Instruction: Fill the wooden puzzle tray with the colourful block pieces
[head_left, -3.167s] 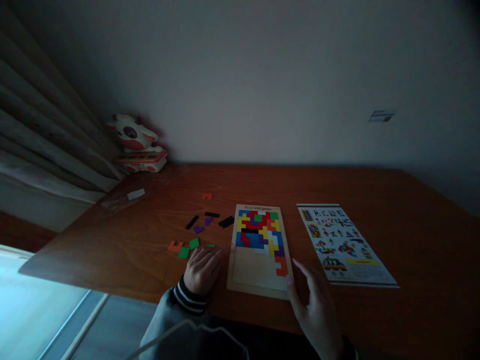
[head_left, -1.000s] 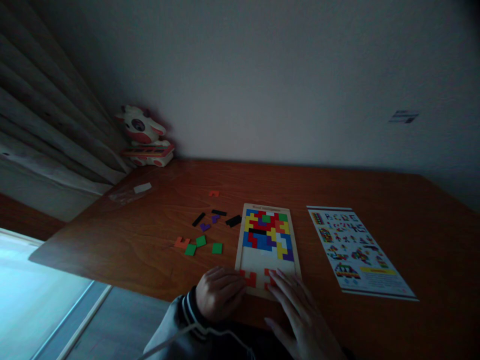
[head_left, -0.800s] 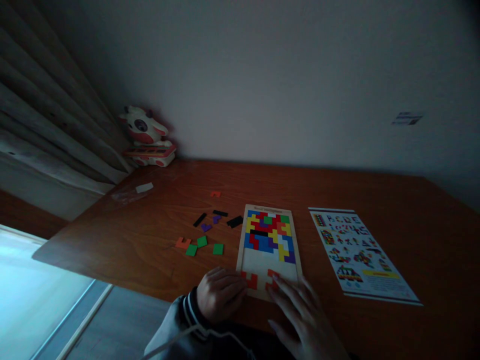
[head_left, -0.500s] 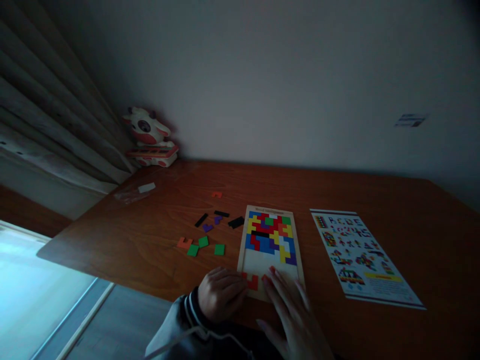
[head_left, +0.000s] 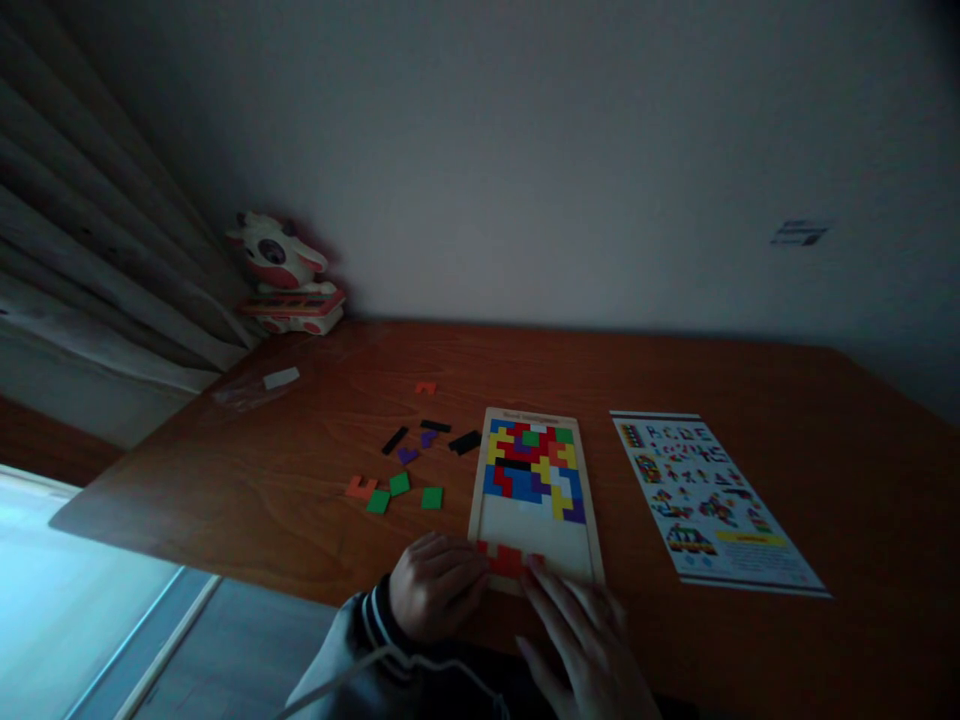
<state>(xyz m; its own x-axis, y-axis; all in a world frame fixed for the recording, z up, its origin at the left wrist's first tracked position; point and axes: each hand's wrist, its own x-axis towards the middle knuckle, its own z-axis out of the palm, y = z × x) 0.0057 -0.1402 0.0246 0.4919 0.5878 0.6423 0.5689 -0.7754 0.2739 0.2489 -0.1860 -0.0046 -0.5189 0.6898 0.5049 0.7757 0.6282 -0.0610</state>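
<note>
Orange-red pieces [head_left: 507,562] flat, side by side, in a part-filled wooden tray [head_left: 525,528]

We look to be in a room at home: a cow toy [head_left: 279,258] stands on our wooden table [head_left: 712,388] by a draped curtain [head_left: 90,240], a grey wall [head_left: 525,180] rises behind, and a puzzle board [head_left: 517,523] and picture sheet [head_left: 718,505] lie before us.

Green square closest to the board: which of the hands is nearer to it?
Left. The left hand lies just nearer the camera than the green square, apart from it; the right hand is farther right, at the near end of the board.
</note>
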